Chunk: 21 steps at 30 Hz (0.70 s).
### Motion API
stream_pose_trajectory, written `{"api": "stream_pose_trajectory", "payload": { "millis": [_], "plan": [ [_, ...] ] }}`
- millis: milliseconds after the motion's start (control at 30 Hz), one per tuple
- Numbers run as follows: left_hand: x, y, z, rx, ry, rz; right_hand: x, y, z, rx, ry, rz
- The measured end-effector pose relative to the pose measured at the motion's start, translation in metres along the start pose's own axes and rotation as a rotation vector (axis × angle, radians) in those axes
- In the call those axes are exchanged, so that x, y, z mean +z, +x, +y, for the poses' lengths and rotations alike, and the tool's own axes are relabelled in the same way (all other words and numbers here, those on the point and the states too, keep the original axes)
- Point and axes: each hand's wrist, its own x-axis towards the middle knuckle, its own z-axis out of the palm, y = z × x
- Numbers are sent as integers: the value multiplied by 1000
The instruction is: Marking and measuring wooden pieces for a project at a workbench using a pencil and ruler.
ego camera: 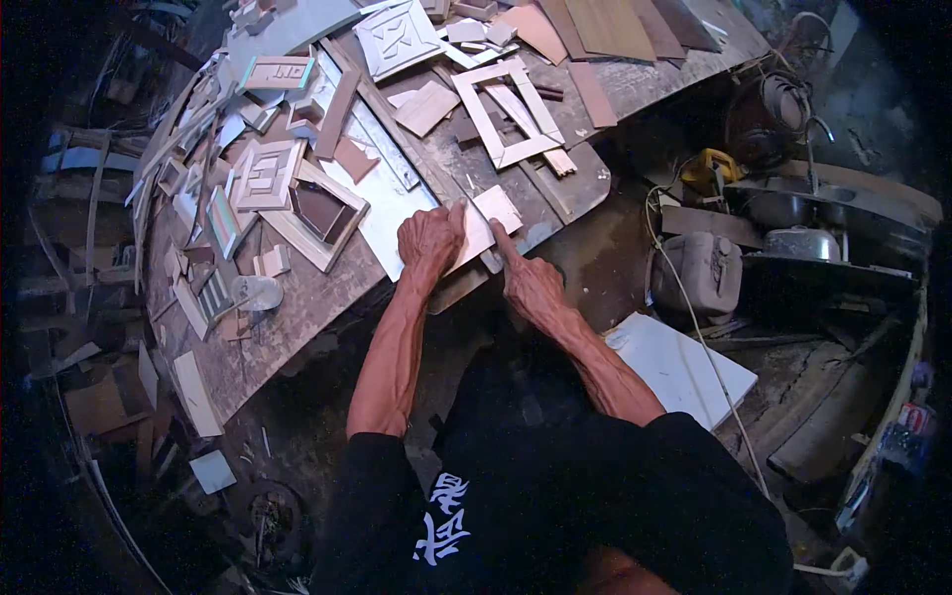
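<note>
My left hand [431,242] is curled at the table's near edge, its thumb laid along a thin pale wood piece [477,232]. It appears to grip the piece's left side; the fingers underneath are hidden. My right hand [534,282] has its index finger stretched out, the tip touching the piece's right edge. Its other fingers are folded, and whether they hold anything is hidden. A thin dark line crosses the pale piece between the hands; I cannot tell if it is a blade, a cut or a gap. Beneath my left hand lies a white sheet [383,229].
A pale square wooden frame [476,123] lies beyond my hands on the worn worktable [297,327]. Moulded panels [264,176], offcuts and a cloudy plastic cup [257,293] crowd the left. At right are a jerrycan [695,275], a cable [688,320] and a white board [680,368].
</note>
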Motion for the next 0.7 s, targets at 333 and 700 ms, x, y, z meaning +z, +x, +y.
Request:
{"api": "stream_pose_trajectory", "payload": {
  "millis": [333,700],
  "plan": [
    [-3,12,3,-2,23,3,-5,13,-1,5,51,-55],
    [0,12,-2,-13,1,-86,-9,10,-6,19,54,-64]
  ]
}}
